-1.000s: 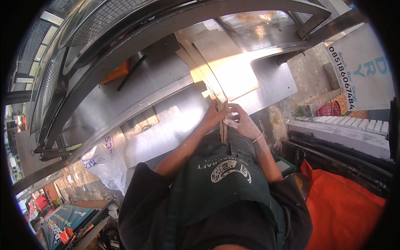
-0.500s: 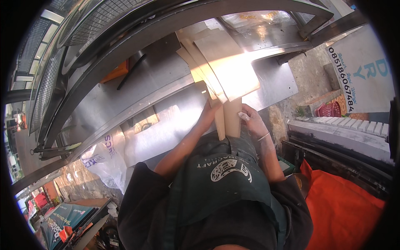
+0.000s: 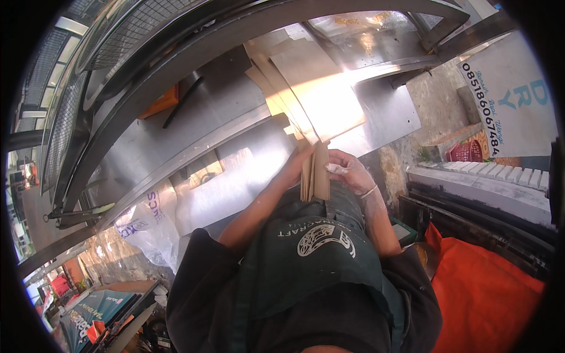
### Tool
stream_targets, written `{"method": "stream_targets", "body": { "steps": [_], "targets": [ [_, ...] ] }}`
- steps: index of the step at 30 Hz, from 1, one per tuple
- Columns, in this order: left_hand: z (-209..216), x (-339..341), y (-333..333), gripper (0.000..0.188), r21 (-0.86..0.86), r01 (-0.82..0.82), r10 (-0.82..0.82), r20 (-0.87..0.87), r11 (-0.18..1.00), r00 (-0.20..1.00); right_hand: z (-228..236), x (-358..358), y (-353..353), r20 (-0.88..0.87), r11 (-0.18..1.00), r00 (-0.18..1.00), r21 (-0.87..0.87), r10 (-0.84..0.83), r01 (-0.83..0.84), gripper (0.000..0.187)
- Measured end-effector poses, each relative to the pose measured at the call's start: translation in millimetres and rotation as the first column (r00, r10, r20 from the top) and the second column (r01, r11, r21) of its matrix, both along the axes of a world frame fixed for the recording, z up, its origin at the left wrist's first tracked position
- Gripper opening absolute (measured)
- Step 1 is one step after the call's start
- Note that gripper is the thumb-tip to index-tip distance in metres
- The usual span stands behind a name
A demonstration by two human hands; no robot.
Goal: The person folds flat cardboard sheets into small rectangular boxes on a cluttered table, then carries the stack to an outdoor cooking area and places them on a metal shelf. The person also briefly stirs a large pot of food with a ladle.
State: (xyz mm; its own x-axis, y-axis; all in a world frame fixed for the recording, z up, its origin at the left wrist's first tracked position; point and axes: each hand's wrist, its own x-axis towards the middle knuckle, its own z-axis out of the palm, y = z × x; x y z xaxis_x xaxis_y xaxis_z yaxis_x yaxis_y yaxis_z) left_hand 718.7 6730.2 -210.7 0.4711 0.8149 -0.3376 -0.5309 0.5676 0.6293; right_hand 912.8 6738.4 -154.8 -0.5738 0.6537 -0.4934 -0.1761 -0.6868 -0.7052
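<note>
In front of my apron, upright folded brown cardboard pieces (image 3: 318,177) stand edge-on between my hands. My left hand (image 3: 296,166) is closed on their left side, its fingers partly hidden behind them. From the right, my right hand (image 3: 349,171) pinches their edge; its fingers look dusted with white. Just beyond lies a fanned stack of flat brown cardboard sheets (image 3: 306,73) on the steel counter, its near end washed out by sunlight and reaching over the counter edge, close to the held pieces.
A curved metal frame (image 3: 194,50) arches over the steel counter (image 3: 218,106). A dark stick (image 3: 182,101) and an orange item (image 3: 162,103) lie at left. A clear plastic bag (image 3: 150,226) hangs at the lower left. Orange cloth (image 3: 482,288) spreads at the lower right.
The held cardboard has narrowed from a wider flat face to several edges pressed together. My right hand has moved slightly left, closer to my left hand.
</note>
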Motion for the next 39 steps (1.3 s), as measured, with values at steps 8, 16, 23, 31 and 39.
{"method": "stream_targets", "body": {
  "steps": [8, 16, 23, 31, 39],
  "targets": [
    [4.5, 0.1, -3.0, 0.072, -0.028, 0.041, -0.036, 0.134, 0.999, 0.990, 5.5, -6.0, -3.9, 0.023, 1.000, 1.000, 0.004, -0.013, 0.013, 0.039],
    [13.0, 0.1, -4.2, 0.077, -0.015, 0.072, -0.067, 0.202, 0.997, 0.977, 0.7, -5.4, -4.3, -0.018, 1.000, 1.000, 0.017, -0.022, 0.022, 0.037],
    [7.2, 0.8, -5.8, 0.078, -0.055, 0.064, -0.048, 0.253, 0.996, 0.966, 0.1, -5.5, -5.6, 0.003, 1.000, 1.000, 0.010, -0.029, 0.029, 0.035],
    [-2.6, -0.4, -5.5, 0.085, -0.080, 0.012, 0.021, 0.398, 0.997, 0.917, 6.9, -6.0, -6.2, 0.099, 0.995, 0.993, 0.081, -0.063, 0.055, 0.034],
    [-14.6, -3.6, -4.4, 0.089, -0.155, -0.134, 0.180, 0.337, 0.979, 0.924, 11.3, -0.4, -4.3, 0.124, 0.992, 0.989, 0.105, -0.081, 0.068, 0.033]
  ]
}}
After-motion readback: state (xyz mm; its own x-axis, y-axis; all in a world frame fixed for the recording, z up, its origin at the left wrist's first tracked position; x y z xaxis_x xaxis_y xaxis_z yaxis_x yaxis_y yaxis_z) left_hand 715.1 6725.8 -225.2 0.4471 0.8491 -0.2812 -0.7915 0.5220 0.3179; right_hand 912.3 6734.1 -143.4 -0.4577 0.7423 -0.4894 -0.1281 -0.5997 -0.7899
